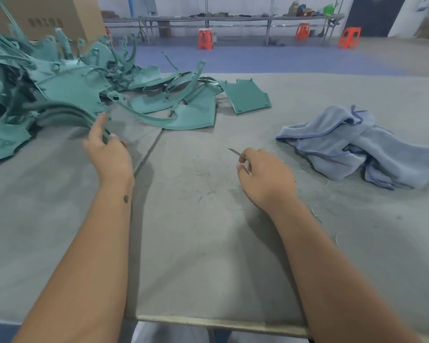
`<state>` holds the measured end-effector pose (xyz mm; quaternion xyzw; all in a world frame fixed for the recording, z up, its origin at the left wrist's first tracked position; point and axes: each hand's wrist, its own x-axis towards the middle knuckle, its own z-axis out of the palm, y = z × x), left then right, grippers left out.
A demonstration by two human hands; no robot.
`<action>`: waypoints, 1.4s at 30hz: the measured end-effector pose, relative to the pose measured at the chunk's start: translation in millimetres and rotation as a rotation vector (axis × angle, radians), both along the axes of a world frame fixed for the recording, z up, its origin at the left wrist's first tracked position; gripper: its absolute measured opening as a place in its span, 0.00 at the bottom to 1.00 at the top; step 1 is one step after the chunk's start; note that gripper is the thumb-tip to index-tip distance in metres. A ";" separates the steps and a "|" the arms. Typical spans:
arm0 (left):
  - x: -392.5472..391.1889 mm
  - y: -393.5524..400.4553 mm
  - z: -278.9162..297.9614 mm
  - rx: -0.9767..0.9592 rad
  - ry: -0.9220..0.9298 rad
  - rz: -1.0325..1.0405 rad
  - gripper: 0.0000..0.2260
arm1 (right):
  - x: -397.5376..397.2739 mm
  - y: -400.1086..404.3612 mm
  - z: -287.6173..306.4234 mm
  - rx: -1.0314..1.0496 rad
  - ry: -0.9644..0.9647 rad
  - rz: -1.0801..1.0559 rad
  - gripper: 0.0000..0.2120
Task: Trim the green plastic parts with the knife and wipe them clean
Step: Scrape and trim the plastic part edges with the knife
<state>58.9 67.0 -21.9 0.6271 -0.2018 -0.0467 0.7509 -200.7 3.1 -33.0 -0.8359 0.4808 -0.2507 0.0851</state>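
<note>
Your left hand [107, 149] pinches a curved green strip [67, 110] at the pile of green parts [67, 82] on the worktop's [196, 231] far-left corner. Draw it out slowly, untangled. Your right hand [263, 174] grips the knife [234, 152]; keep its blade pointing away.

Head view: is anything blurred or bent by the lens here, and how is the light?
Head view: the curved green part gripped by the left hand is smeared by motion blur; the right hand and knife are sharper; wide-angle distortion bows the table edges and far bench; light is soft and even, shadows faint, no glare.
</note>
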 end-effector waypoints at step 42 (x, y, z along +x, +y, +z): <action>-113.8 -10.8 -17.8 0.606 -1.340 -0.620 0.07 | -22.7 -17.0 0.8 0.500 -1.055 -0.143 0.05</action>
